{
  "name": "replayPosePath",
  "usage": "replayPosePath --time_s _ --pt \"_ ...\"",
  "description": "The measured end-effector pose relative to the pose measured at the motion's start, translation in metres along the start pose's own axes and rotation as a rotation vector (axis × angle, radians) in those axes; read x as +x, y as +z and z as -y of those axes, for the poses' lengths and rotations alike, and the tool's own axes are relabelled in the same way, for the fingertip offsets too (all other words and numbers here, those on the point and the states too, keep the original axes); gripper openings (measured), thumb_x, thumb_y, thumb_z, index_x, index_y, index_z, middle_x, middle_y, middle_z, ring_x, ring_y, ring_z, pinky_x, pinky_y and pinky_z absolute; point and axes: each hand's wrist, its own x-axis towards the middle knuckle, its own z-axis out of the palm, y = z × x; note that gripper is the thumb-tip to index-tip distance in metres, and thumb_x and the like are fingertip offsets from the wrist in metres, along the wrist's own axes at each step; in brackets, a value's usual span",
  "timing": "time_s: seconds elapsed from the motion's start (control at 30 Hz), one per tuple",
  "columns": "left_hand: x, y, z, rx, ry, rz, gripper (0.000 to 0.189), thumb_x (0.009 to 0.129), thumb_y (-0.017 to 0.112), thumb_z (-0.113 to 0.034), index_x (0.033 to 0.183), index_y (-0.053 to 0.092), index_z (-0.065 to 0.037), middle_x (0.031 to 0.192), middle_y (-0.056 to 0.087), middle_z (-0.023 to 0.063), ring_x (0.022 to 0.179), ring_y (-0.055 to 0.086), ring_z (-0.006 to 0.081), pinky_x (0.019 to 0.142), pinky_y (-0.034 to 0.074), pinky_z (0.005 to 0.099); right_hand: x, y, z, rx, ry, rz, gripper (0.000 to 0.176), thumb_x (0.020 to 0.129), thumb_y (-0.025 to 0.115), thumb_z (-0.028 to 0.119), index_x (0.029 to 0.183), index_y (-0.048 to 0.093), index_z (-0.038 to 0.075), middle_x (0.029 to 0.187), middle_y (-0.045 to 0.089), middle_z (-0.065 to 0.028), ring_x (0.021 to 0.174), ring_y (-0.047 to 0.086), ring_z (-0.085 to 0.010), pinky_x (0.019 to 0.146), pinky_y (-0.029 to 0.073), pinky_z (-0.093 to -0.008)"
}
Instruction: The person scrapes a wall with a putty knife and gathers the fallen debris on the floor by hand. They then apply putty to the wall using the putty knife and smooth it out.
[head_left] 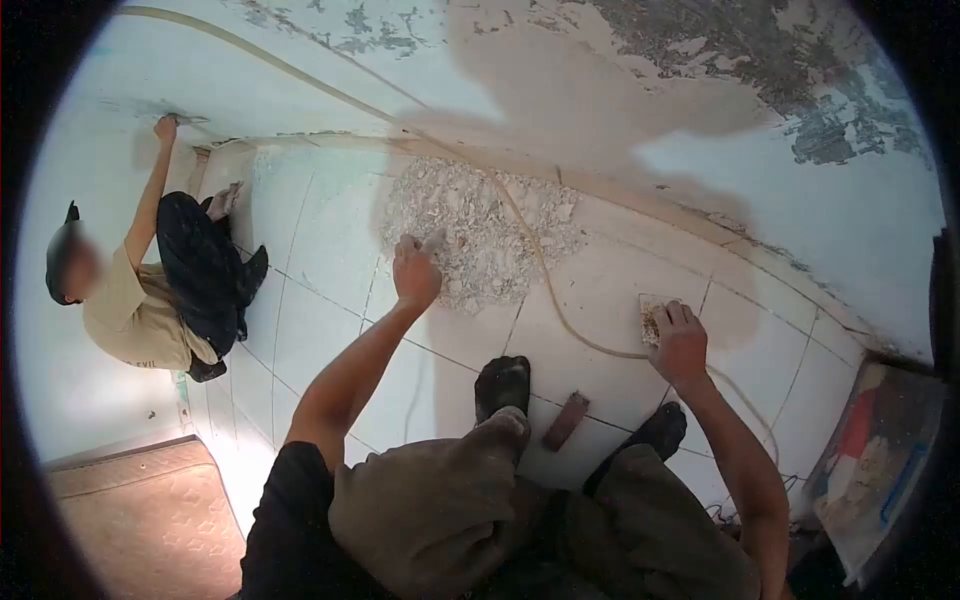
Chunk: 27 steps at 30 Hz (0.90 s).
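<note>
Head view: left hand [417,272] at edge of plaster rubble [480,240] on floor tiles [610,285]; cannot tell whether fingers grip anything. Right hand [681,343] closed on rough-faced square piece [650,318]. Hose [543,270] crosses rubble, passes right wrist: snagging could scatter heap.

The tiled floor [322,275] bears pale rubble [440,195] and a reddish block [567,421].
</note>
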Motion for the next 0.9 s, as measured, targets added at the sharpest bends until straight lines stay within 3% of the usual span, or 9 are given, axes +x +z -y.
replayPosePath --time_s 0.07,0.17,0.47,0.9 --pt "0.001 0.006 0.008 0.020 0.014 0.007 0.057 0.071 0.053 0.002 0.121 0.062 -0.023 0.097 0.047 0.0115 0.094 0.048 0.0293 0.079 0.043 0.0403 0.000 -0.001 0.000 0.015 -0.034 -0.053 0.048 0.056 0.074 0.012 0.100 0.058 0.005 0.098 0.053 -0.0115 0.093 0.055 -0.0303 0.077 0.050 -0.0405" --pt "0.000 0.005 0.013 0.041 0.029 0.010 0.056 0.071 0.054 0.001 0.121 0.062 -0.023 0.096 0.047 0.0108 0.093 0.049 0.0294 0.078 0.044 0.0402 0.001 -0.003 0.003 0.017 -0.019 -0.070 0.047 0.057 0.073 0.011 0.101 0.059 0.005 0.102 0.054 -0.0116 0.097 0.054 -0.0290 0.082 0.049 -0.0392" --pt "-0.025 0.005 0.026 0.055 -0.077 -0.064 0.053 0.071 0.053 0.002 0.119 0.063 -0.018 0.096 0.049 0.0115 0.093 0.049 0.0294 0.081 0.043 0.0402 0.001 -0.006 0.003 0.001 -0.012 -0.042 0.049 0.058 0.075 0.015 0.103 0.058 0.005 0.101 0.054 -0.0110 0.098 0.054 -0.0287 0.082 0.049 -0.0394" --pt "-0.005 0.000 -0.012 -0.043 -0.010 -0.063 0.046 0.072 0.055 -0.002 0.116 0.064 -0.012 0.101 0.050 0.0133 0.098 0.049 0.0303 0.085 0.042 0.0411 0.002 -0.009 0.005 0.033 0.009 0.012 0.047 0.058 0.072 0.010 0.102 0.058 0.003 0.104 0.053 -0.0119 0.098 0.054 -0.0294 0.082 0.049 -0.0391"
